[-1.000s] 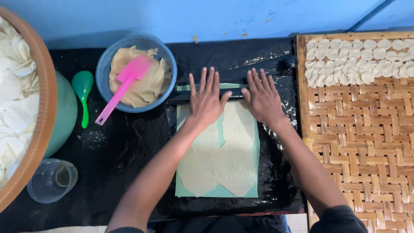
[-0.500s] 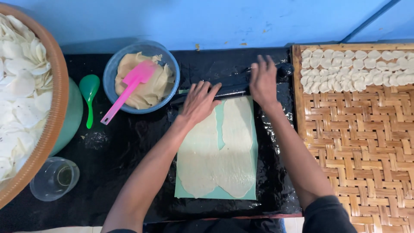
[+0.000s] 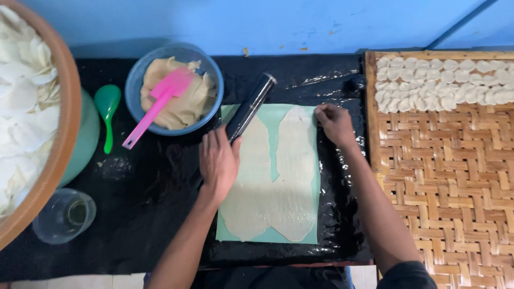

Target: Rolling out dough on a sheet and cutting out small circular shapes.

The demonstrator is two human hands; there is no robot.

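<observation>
dough [image 3: 273, 187] on mat [image 3: 267, 235], bowl [image 3: 174, 88] behind-left

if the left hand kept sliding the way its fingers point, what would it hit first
The left hand points up and slightly right along the black rolling pin it rests on. Past that, probably bare black mat, then the blue wall; depth is uncertain.

No pkgs, labels, signs or screens showing anywhere on the work surface or blue wall behind – nothing printed appearing
</observation>
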